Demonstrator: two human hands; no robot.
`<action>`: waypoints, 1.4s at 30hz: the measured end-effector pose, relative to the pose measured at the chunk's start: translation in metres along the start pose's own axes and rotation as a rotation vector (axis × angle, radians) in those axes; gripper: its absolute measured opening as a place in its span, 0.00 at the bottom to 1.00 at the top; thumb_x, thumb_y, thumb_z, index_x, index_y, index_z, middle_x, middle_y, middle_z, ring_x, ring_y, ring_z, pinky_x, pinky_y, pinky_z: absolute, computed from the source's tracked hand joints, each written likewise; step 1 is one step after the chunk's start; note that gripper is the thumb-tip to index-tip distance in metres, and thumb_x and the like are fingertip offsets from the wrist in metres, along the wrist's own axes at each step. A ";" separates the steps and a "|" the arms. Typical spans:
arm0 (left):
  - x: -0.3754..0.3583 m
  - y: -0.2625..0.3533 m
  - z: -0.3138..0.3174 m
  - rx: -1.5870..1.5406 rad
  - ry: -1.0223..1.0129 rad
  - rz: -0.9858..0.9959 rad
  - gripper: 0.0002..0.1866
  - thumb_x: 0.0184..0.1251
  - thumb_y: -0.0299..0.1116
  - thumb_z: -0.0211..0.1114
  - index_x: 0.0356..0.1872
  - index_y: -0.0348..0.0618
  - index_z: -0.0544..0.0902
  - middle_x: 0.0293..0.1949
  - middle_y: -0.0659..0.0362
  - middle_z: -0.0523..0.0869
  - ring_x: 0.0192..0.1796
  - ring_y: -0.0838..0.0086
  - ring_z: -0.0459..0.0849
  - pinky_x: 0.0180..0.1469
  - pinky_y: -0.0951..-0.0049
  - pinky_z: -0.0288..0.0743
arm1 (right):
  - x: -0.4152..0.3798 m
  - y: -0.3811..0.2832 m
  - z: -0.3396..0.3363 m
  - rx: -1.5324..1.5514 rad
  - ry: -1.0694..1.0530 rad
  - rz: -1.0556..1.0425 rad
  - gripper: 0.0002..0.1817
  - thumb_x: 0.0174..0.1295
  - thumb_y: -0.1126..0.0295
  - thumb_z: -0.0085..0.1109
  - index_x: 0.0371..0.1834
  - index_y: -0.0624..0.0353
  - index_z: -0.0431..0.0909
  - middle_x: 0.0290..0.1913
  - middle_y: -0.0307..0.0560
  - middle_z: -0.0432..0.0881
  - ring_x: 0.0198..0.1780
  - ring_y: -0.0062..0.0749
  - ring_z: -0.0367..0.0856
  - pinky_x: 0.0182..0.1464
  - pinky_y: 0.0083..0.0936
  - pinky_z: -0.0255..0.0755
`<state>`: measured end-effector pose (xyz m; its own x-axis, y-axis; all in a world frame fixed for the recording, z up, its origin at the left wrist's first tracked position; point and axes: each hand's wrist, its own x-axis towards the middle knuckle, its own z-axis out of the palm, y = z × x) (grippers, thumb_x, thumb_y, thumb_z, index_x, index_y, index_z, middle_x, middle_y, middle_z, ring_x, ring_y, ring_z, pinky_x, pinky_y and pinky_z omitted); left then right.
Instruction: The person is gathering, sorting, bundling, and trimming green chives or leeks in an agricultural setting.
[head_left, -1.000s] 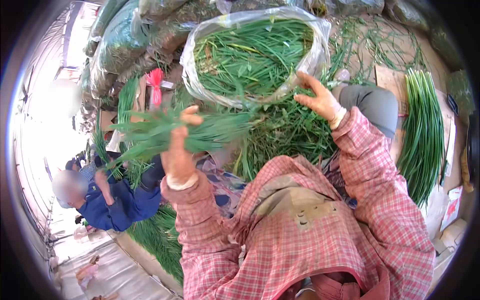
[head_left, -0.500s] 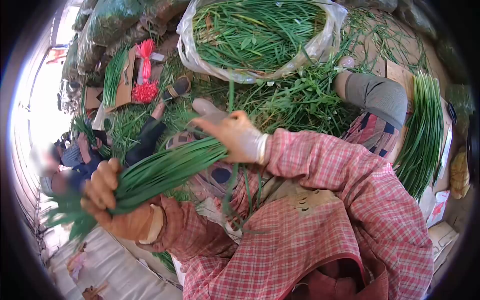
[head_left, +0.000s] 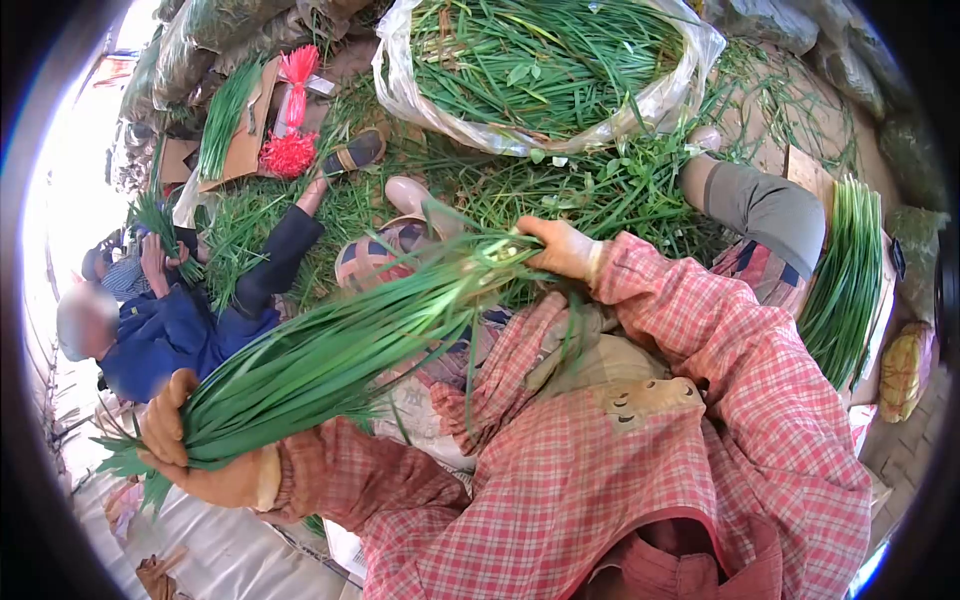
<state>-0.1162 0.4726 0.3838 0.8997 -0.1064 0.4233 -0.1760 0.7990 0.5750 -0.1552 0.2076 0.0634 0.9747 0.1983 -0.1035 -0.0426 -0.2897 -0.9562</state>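
Note:
A long bunch of garlic chives (head_left: 320,370) slants across my lap, leaf tips at lower left and pale stem ends at upper right. My left hand (head_left: 190,450), in an orange-brown glove, is wrapped around the leafy end. At the stem end, my right hand (head_left: 565,248) has its fingers closed on the blurred stems; the fingertips are partly hidden. A few thin leaves dangle below that hand.
A plastic-lined heap of chives (head_left: 550,75) lies ahead. More chives (head_left: 845,280) lie at right. Pink ties (head_left: 292,110) rest beside cardboard (head_left: 252,130). A person in blue (head_left: 175,325) sits at left, holding chives. Loose greens (head_left: 610,195) cover the ground.
My right hand has moved right and slightly up the view, and the bunch's stem end now shows beside it. My left hand has shifted slightly down and left, still gripping the leaves.

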 end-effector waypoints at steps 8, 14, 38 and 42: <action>0.012 0.065 -0.041 -0.077 -0.046 -0.029 0.17 0.64 0.34 0.44 0.15 0.52 0.54 0.17 0.68 0.58 0.26 0.79 0.58 0.41 0.74 0.54 | -0.050 0.073 -0.072 -0.652 0.100 0.379 0.10 0.53 0.67 0.48 0.39 0.52 0.71 0.30 0.54 0.80 0.35 0.50 0.79 0.37 0.43 0.71; 0.019 0.040 -0.005 0.223 0.009 0.098 0.17 0.62 0.34 0.47 0.14 0.53 0.55 0.16 0.69 0.60 0.26 0.82 0.60 0.40 0.77 0.54 | 0.001 -0.003 -0.151 -1.283 -0.347 0.463 0.24 0.49 0.66 0.58 0.53 0.58 0.71 0.54 0.51 0.73 0.54 0.36 0.73 0.54 0.29 0.68; -0.038 0.020 -0.210 0.684 0.798 0.287 0.18 0.68 0.38 0.41 0.16 0.48 0.62 0.19 0.63 0.67 0.30 0.73 0.69 0.40 0.71 0.66 | -0.028 -0.078 -0.057 0.327 -0.486 0.502 0.20 0.58 0.54 0.54 0.42 0.59 0.76 0.30 0.39 0.78 0.29 0.22 0.71 0.28 0.20 0.67; -0.074 0.024 -0.238 0.267 0.790 0.188 0.16 0.68 0.36 0.42 0.18 0.48 0.62 0.19 0.64 0.66 0.26 0.73 0.69 0.35 0.69 0.68 | -0.046 -0.079 -0.093 0.215 -0.480 0.386 0.15 0.60 0.57 0.52 0.36 0.60 0.76 0.26 0.34 0.75 0.23 0.13 0.65 0.24 0.13 0.60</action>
<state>-0.0922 0.6400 0.1996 0.8433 0.5367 -0.0271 -0.3490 0.5853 0.7318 -0.1764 0.1345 0.1687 0.6761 0.5284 -0.5135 -0.4610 -0.2402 -0.8542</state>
